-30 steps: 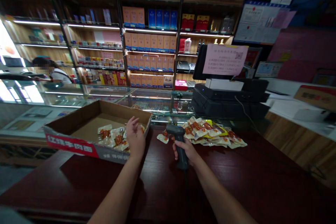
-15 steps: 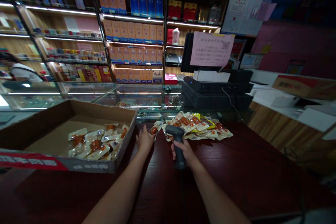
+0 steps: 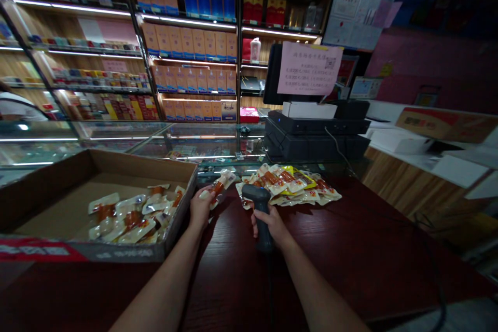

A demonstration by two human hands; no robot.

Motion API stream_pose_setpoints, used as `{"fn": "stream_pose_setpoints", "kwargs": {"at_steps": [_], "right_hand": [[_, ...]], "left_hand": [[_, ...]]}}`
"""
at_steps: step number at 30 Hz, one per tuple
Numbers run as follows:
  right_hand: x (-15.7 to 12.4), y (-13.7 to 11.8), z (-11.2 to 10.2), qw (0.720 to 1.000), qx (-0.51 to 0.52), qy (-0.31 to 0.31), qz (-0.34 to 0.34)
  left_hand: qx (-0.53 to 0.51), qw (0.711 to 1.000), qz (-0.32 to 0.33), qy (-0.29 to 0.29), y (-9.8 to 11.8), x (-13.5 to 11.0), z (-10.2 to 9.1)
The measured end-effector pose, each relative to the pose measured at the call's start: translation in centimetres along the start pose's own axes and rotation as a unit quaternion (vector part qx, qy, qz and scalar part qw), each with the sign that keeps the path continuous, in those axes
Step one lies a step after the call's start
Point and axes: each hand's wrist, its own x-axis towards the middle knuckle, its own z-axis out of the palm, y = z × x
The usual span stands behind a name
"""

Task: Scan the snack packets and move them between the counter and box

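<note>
My left hand (image 3: pixel 201 207) is closed on a clear-and-white packet of reddish-brown sausage (image 3: pixel 221 184), held tilted just right of the cardboard box. In my right hand (image 3: pixel 273 224) is a dark grey barcode scanner (image 3: pixel 260 212), gripped by its handle, its head pointing up and to the left. Behind the scanner lies a pile of similar sausage packets (image 3: pixel 290 184), with a yellow packet (image 3: pixel 299 181) among them. Several more packets (image 3: pixel 132 217) rest in the right part of the shallow cardboard box (image 3: pixel 54 192).
All this stands on a dark red wooden counter (image 3: pixel 330 259). A monitor with a pink notice (image 3: pixel 309 70) and a black cash drawer (image 3: pixel 315 140) stand behind the pile. Glass display cases (image 3: pixel 194 140) line the back. A person in white (image 3: pixel 19 106) is at far left.
My left hand has closed on the sausage packet and lifted it, moving left toward the box. The scanner stays in my right hand. The view has turned slightly right.
</note>
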Motion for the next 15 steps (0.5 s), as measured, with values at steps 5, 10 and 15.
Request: {"fn": "stream_pose_setpoints", "kwargs": {"at_steps": [5, 10, 15], "right_hand": [[0.00, 0.03, -0.18, 1.000, -0.025, 0.003, -0.003], [0.01, 0.09, -0.37, 0.997, -0.077, 0.011, -0.011], [0.01, 0.07, -0.27, 0.996, -0.092, 0.012, -0.009]], "left_hand": [[0.006, 1.000, 0.003, 0.022, 0.24, -0.19, 0.21], [0.035, 0.999, 0.018, 0.014, 0.42, -0.25, 0.18], [0.041, 0.999, 0.025, 0.016, 0.33, -0.16, 0.14]]}}
